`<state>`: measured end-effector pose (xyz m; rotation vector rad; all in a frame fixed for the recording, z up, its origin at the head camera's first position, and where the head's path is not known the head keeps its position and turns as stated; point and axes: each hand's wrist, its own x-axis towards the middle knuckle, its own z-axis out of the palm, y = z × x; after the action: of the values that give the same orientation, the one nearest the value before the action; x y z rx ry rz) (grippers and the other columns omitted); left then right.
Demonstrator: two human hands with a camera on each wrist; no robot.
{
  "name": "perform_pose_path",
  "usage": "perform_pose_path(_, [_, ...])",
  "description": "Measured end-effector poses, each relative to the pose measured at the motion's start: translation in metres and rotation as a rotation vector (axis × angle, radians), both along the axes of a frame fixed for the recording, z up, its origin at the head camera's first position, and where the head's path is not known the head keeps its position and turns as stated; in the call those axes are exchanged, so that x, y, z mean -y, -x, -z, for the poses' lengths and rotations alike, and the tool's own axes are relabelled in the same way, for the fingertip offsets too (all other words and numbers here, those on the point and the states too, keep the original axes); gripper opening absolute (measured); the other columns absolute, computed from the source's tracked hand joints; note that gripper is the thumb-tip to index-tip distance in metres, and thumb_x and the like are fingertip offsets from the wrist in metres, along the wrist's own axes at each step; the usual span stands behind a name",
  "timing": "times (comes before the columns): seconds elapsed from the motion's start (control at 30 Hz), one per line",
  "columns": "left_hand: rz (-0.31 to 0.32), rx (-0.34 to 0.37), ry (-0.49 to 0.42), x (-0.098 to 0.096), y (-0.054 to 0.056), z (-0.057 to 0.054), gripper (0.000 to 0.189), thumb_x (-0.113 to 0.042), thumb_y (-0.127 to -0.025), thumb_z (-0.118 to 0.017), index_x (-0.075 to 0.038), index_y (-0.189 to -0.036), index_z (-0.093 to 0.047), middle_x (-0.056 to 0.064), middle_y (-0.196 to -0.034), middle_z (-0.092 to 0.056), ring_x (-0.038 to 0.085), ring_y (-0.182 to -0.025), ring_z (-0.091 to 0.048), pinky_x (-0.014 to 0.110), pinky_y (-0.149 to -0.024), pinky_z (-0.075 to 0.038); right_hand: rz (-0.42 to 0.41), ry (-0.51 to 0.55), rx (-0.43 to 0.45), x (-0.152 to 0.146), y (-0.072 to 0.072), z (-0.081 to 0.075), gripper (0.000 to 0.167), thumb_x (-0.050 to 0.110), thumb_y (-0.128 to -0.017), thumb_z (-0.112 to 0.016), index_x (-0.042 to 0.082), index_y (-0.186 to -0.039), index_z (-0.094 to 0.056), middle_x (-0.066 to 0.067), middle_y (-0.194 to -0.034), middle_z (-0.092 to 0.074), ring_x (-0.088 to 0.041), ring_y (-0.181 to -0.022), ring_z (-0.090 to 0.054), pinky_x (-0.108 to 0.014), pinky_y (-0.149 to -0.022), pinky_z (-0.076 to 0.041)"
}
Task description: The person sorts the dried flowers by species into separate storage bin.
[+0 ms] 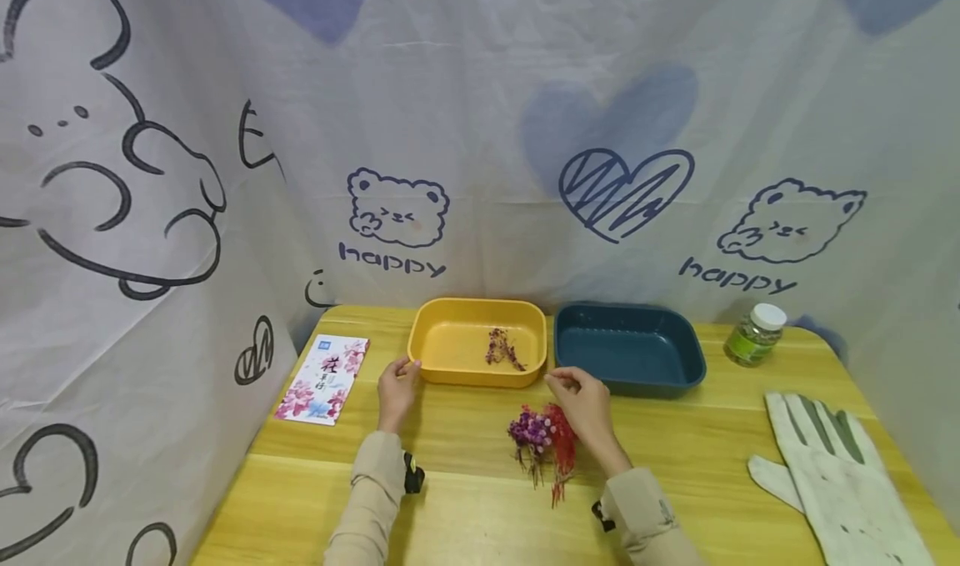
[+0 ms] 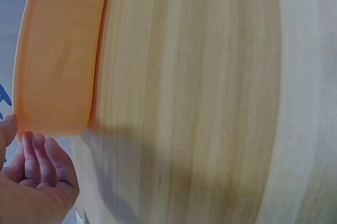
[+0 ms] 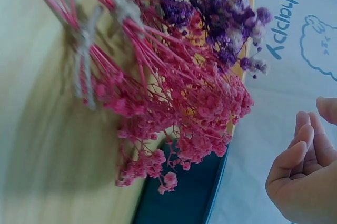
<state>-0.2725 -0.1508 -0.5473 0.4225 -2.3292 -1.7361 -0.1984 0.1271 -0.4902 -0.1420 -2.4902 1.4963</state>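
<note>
Here, from the head view, your left hand (image 1: 397, 393) meets the yellow tray's (image 1: 480, 378) corner; red flowers (image 1: 563, 445) lie beside your right hand (image 1: 585, 403). Left wrist: whether you grip, I can't tell. Right wrist: thumb and fingers parted, nothing visibly held.

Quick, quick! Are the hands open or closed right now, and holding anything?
Left hand: at a corner of the yellow tray; can't tell if it's gripping.
Right hand: open, fingers loosely curled, holding nothing.

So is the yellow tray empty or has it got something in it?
Not empty: the head view shows a small dark sprig lying inside the yellow tray, right of its middle.
</note>
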Motion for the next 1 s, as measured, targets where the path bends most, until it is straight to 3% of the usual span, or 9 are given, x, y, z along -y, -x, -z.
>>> perform_pose_path(0.17, [0.004,-0.002,-0.003,0.0,0.001,0.0,0.037,-0.014,-0.094,-0.06,0.012,-0.119,-0.057,0.023,-0.101,-0.059,0.028,-0.084,-0.055,0.022,-0.064,-0.04,0.015,0.023,-0.003,-0.002,-0.017,0.002,0.019,0.019,-0.089,-0.068,0.003,-0.098,-0.071,-0.009,-0.084,-0.069,-0.011,-0.065,-0.053,-0.024,-0.058,-0.043])
perform_pose_path(0.4, [0.006,0.008,0.008,-0.001,0.0,0.001,0.037,-0.015,-0.094,-0.059,0.01,-0.12,-0.057,0.024,-0.103,-0.058,0.029,-0.087,-0.054,0.023,-0.065,-0.04,0.025,0.077,0.025,-0.003,-0.038,0.013,0.018,0.017,-0.086,-0.071,0.002,-0.096,-0.072,-0.003,-0.065,-0.057,-0.007,-0.054,-0.043,-0.021,-0.049,-0.035])
perform_pose_path(0.63, [0.022,0.03,0.011,-0.001,-0.001,0.001,0.038,-0.017,-0.095,-0.058,0.009,-0.123,-0.056,0.024,-0.106,-0.057,0.029,-0.089,-0.054,0.024,-0.066,-0.041,0.047,0.053,0.006,0.0,-0.058,0.028,0.017,0.02,-0.084,-0.074,0.006,-0.092,-0.072,-0.003,-0.076,-0.065,-0.007,-0.056,-0.046,-0.02,-0.052,-0.039])
perform_pose_path(1.0, [0.019,0.028,0.014,-0.001,-0.001,0.001,0.037,-0.017,-0.095,-0.057,0.009,-0.122,-0.057,0.024,-0.104,-0.058,0.029,-0.088,-0.055,0.023,-0.065,-0.041,0.079,0.108,0.081,0.01,-0.077,0.047,0.018,0.023,-0.08,-0.077,0.006,-0.086,-0.072,0.001,-0.064,-0.058,-0.005,-0.054,-0.045,-0.02,-0.048,-0.037])
